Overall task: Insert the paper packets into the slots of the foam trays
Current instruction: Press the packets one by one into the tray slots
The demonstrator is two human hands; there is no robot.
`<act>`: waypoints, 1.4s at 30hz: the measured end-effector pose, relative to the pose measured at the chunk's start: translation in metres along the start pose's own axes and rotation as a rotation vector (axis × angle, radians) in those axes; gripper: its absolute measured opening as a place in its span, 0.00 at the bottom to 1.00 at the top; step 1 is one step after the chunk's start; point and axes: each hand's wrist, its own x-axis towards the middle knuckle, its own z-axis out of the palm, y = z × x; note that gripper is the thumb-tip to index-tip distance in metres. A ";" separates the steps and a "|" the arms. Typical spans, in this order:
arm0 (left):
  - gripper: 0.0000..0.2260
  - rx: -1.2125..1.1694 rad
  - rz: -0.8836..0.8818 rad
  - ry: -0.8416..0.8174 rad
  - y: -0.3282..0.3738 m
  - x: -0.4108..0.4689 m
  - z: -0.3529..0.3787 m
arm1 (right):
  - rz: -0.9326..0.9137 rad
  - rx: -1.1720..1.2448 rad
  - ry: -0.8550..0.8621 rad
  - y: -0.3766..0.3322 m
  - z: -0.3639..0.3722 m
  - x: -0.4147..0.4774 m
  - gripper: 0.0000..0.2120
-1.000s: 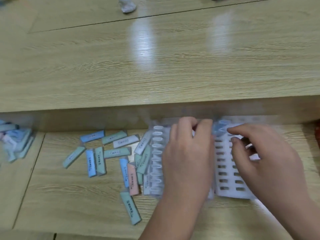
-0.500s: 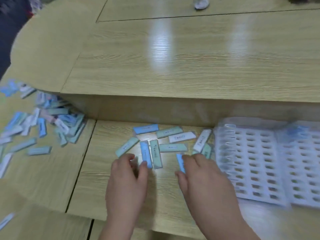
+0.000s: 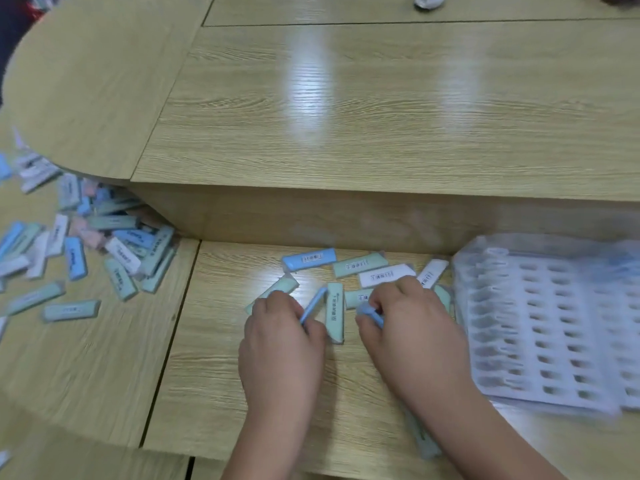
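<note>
Loose paper packets in blue, green and white lie on the lower desk surface, among them a blue one (image 3: 309,259) and a green one (image 3: 335,312). My left hand (image 3: 280,336) pinches a blue packet (image 3: 313,304) tilted up on its edge. My right hand (image 3: 410,323) grips another blue packet (image 3: 372,314) at its fingertips. The white foam tray (image 3: 540,327) with rows of slots sits to the right of my right hand; its left column holds white packets and a blue packet stands near its back edge.
A large heap of packets (image 3: 86,244) lies at the left. A raised wooden desk step (image 3: 311,216) runs behind the work area. One green packet (image 3: 420,434) lies under my right forearm. A crumpled white object (image 3: 428,1) sits far back.
Both hands left the foam tray and moved left to the loose packets. Each has since picked up a blue packet. The camera panned left, bringing the left heap into view.
</note>
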 end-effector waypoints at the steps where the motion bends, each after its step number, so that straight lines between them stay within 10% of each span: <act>1: 0.05 -0.049 0.003 0.009 -0.001 0.001 -0.001 | -0.005 0.086 0.013 0.003 -0.002 0.000 0.07; 10: 0.11 -0.568 0.240 -0.076 0.051 -0.024 -0.030 | -0.068 0.753 0.217 0.049 -0.088 -0.033 0.04; 20: 0.06 -0.667 0.485 -0.268 0.179 -0.089 0.024 | 0.125 0.712 0.472 0.218 -0.147 -0.065 0.07; 34: 0.11 -0.415 0.426 -0.173 0.230 -0.108 0.109 | 0.014 0.708 0.252 0.276 -0.113 -0.004 0.11; 42: 0.06 -0.278 0.507 -0.097 0.229 -0.106 0.124 | -0.176 0.267 0.181 0.279 -0.111 0.002 0.06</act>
